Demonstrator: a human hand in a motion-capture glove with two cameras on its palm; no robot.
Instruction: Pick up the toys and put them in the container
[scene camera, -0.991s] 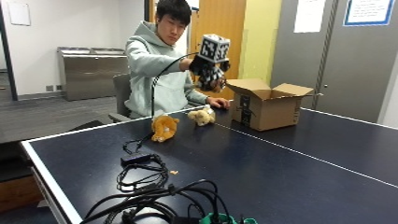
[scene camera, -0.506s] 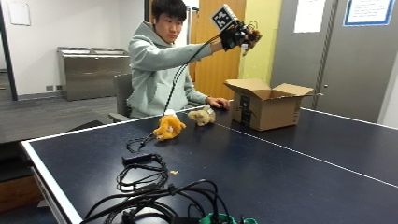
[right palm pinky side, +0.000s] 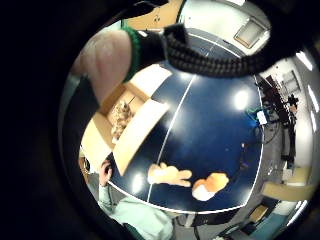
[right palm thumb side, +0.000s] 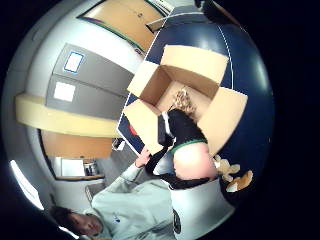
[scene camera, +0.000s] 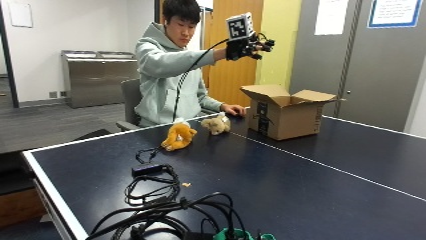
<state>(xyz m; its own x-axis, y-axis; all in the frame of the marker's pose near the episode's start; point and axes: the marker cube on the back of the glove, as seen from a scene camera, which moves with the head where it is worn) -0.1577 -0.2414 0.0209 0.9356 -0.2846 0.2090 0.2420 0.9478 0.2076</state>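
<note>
A: The black-gloved right hand (scene camera: 247, 46) hung high above the open brown cardboard box (scene camera: 285, 116); whether its fingers were released or clenched I could not tell, and I saw nothing in it.

B: And the toys?

A: The orange plush toy (scene camera: 178, 136) and the tan plush teddy (scene camera: 216, 124) lay side by side on the dark blue worktop (scene camera: 319, 185), just beside the box; the bare hand (scene camera: 234, 109) rested near the teddy.

B: What could go wrong?

A: I judged the reach down might clip an upright flap and shove the box; the black cables (scene camera: 156, 200) could snag the glove's lead.

B: Did the views differ?

A: The thumb side palm view looked into the box (right palm thumb side: 185, 95) and showed a pale toy (right palm thumb side: 184, 101) already inside; the outside view hid that behind the wall.
</note>
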